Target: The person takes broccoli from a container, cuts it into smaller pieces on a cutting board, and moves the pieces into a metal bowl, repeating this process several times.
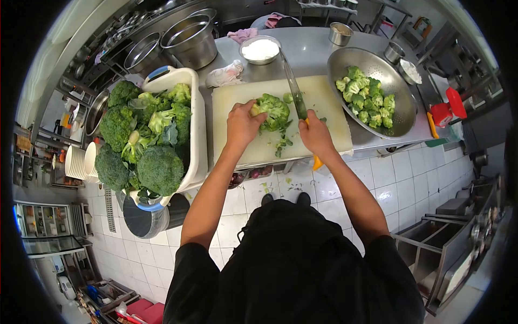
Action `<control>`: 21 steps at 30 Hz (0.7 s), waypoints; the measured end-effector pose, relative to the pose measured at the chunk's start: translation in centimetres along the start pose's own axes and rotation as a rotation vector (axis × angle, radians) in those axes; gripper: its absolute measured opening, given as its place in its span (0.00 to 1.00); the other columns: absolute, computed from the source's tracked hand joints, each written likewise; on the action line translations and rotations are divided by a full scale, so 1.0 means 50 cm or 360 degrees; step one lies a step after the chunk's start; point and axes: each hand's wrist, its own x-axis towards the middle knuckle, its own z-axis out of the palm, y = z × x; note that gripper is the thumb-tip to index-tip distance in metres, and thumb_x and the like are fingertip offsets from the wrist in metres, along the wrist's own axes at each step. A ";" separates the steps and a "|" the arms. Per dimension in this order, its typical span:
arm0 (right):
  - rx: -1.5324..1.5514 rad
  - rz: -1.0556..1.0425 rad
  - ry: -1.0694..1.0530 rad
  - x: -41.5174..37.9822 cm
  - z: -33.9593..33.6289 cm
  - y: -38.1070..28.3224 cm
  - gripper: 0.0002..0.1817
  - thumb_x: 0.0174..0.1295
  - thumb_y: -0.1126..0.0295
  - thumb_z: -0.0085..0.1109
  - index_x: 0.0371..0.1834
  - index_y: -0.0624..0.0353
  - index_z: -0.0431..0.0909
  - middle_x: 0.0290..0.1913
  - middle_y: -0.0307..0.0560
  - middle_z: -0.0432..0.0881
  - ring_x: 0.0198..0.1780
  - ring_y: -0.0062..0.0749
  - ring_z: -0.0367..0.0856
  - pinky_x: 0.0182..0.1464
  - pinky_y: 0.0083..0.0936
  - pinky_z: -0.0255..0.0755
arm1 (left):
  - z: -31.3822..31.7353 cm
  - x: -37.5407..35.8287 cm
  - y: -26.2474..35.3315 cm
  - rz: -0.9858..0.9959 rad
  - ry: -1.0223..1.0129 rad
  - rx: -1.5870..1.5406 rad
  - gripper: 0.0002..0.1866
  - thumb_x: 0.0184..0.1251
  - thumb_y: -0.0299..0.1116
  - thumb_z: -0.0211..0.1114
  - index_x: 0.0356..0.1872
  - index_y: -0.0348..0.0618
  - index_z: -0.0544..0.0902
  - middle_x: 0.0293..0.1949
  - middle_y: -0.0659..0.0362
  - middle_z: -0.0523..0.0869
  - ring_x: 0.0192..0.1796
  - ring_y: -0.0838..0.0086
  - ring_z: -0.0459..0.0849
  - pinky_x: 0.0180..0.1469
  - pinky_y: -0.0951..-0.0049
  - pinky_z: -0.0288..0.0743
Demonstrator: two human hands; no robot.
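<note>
On a pale cutting board (232, 146) lies a broccoli head (274, 112), with leafy scraps beside it. My left hand (244, 124) grips the left side of that head, fingers closed on it. My right hand (317, 135) is wrapped round the yellow handle of a large knife (293, 81). The blade points away from me, just right of the broccoli, and a small green piece lies beside it. Left of the board, a white crate (200, 129) holds several whole broccoli heads (161, 168). To the right, a perforated metal bowl (402, 89) holds cut florets (372, 100).
Beyond the board are a bowl of white powder (260, 49), a crumpled cloth (225, 74) and large metal pots (190, 40). A red object (442, 114) and a yellow handle (433, 125) sit at the right. A dark-lidded bin (143, 218) stands below the crate.
</note>
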 end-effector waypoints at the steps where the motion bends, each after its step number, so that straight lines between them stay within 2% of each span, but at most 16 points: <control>1: -0.0024 0.0029 0.0007 0.005 0.000 0.015 0.14 0.71 0.65 0.53 0.51 0.64 0.68 0.32 0.69 0.84 0.39 0.72 0.82 0.46 0.61 0.74 | -0.002 0.003 -0.001 0.0012 0.0009 -0.0027 0.27 0.53 0.35 0.80 0.56 0.40 0.88 0.44 0.46 0.86 0.42 0.55 0.87 0.49 0.60 0.81; 3: -0.0011 0.0031 0.0040 0.004 0.002 0.034 0.14 0.71 0.65 0.53 0.51 0.64 0.68 0.32 0.68 0.84 0.39 0.72 0.82 0.46 0.61 0.74 | -0.009 0.007 -0.003 0.0037 0.0021 -0.0078 0.26 0.52 0.32 0.81 0.56 0.42 0.88 0.41 0.50 0.86 0.38 0.62 0.85 0.46 0.65 0.80; 9: 0.0079 -0.0079 0.0021 -0.030 -0.008 0.005 0.15 0.71 0.66 0.53 0.54 0.65 0.69 0.31 0.66 0.84 0.38 0.70 0.83 0.45 0.59 0.75 | -0.023 -0.045 0.031 0.0324 -0.0216 -0.0214 0.27 0.49 0.17 0.77 0.55 0.45 0.89 0.51 0.54 0.82 0.45 0.65 0.85 0.45 0.67 0.80; 12: 0.0111 -0.0153 -0.0030 -0.045 -0.014 -0.030 0.15 0.71 0.68 0.54 0.55 0.65 0.69 0.32 0.66 0.84 0.38 0.69 0.83 0.44 0.58 0.76 | -0.011 -0.054 0.022 0.0589 -0.0073 -0.0077 0.25 0.52 0.14 0.72 0.54 0.42 0.88 0.55 0.51 0.77 0.44 0.60 0.86 0.48 0.64 0.82; 15: 0.0140 -0.0286 -0.0013 -0.045 0.008 -0.034 0.14 0.71 0.69 0.54 0.54 0.64 0.69 0.33 0.65 0.85 0.38 0.68 0.84 0.43 0.57 0.76 | -0.008 -0.058 0.024 0.0463 -0.0153 -0.0131 0.27 0.51 0.15 0.75 0.55 0.47 0.89 0.55 0.55 0.76 0.47 0.63 0.85 0.48 0.64 0.81; 18: 0.0074 -0.0347 0.0005 -0.038 0.025 -0.029 0.12 0.70 0.70 0.54 0.52 0.64 0.69 0.35 0.65 0.85 0.38 0.67 0.84 0.43 0.56 0.76 | -0.008 -0.054 0.026 0.0436 -0.0191 -0.0104 0.28 0.51 0.16 0.75 0.56 0.49 0.89 0.55 0.55 0.77 0.47 0.63 0.85 0.48 0.64 0.81; 21: 0.0018 -0.0325 -0.0040 -0.033 0.026 -0.028 0.11 0.70 0.70 0.55 0.50 0.64 0.69 0.36 0.65 0.85 0.38 0.67 0.84 0.42 0.56 0.76 | -0.007 -0.052 0.034 0.0465 -0.0203 -0.0099 0.27 0.51 0.13 0.69 0.55 0.45 0.89 0.56 0.49 0.77 0.51 0.55 0.84 0.53 0.61 0.81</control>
